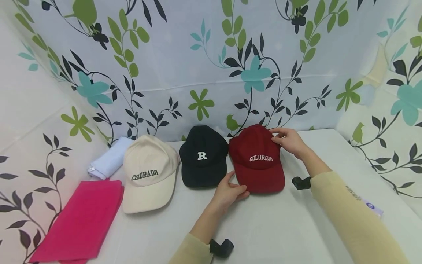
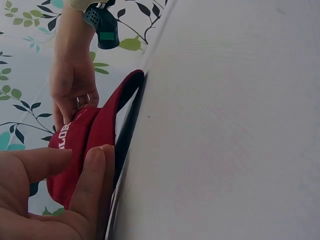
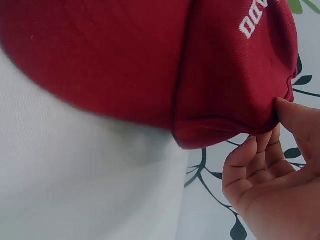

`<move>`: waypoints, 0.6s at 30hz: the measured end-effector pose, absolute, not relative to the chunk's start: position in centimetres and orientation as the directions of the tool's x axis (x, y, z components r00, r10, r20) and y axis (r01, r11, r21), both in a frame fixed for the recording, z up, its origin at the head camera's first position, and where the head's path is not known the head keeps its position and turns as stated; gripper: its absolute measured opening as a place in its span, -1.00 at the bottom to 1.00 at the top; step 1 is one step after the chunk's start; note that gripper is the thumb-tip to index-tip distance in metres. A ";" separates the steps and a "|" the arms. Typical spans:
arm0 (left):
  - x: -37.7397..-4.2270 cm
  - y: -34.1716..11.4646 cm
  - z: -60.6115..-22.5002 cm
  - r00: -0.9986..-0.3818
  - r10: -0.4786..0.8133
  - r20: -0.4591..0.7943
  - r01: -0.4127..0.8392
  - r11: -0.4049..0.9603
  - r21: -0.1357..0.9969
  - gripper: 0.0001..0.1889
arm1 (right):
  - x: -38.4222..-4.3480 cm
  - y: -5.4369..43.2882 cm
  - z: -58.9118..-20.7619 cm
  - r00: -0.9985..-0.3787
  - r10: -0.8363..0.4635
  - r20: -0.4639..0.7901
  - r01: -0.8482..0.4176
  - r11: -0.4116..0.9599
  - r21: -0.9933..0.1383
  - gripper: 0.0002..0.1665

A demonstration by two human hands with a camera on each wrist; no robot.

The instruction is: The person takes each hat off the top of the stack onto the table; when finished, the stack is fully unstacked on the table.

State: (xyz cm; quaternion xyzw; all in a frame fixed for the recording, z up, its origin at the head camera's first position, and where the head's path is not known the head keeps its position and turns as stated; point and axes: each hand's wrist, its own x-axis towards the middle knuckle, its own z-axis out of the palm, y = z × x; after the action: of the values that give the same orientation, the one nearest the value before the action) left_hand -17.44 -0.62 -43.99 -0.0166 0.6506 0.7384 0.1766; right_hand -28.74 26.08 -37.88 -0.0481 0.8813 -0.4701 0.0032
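Note:
A red baseball cap (image 1: 260, 157) lettered COLORADO lies brim forward on the white table. My right hand (image 1: 288, 141) pinches its right rear edge; in the right wrist view, the thumb (image 3: 295, 117) is on the outer cloth and the fingers (image 3: 245, 165) curl beneath. At the brim's front left corner is my left hand (image 1: 227, 192), its fingers (image 2: 92, 175) extended and touching the edge. Its thumb (image 2: 45, 162) stands apart from them. To the left sit a black cap (image 1: 204, 161) with a white R and a cream cap (image 1: 148, 176), also lettered COLORADO.
Folded pink cloth (image 1: 85, 216) lies at the left, with a rolled light-blue cloth (image 1: 110, 157) behind it. A patterned curtain (image 1: 184, 66) hangs along the table's back edge. A small pale packet (image 1: 372, 207) lies right, partly behind my right sleeve (image 1: 352, 212).

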 end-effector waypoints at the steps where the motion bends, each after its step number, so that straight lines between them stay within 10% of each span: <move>1: -17.4 -0.8 -44.0 -0.936 0.243 -0.254 -0.281 -0.083 0.956 -0.18 | -28.8 26.0 -37.9 -0.995 -0.089 0.041 -0.083 0.557 -0.826 -0.55; 18: -17.6 -2.3 -44.1 -0.924 0.324 -0.202 -0.276 -0.199 0.940 -0.26 | -28.0 25.5 -37.3 -0.989 -0.108 0.102 -0.145 0.552 -0.821 -0.25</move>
State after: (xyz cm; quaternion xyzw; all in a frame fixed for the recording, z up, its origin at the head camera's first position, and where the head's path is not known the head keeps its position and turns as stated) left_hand -17.62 -2.27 -44.13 0.0202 0.6024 0.7741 0.1937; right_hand -28.04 25.51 -37.28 -0.0717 0.8807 -0.4678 -0.0201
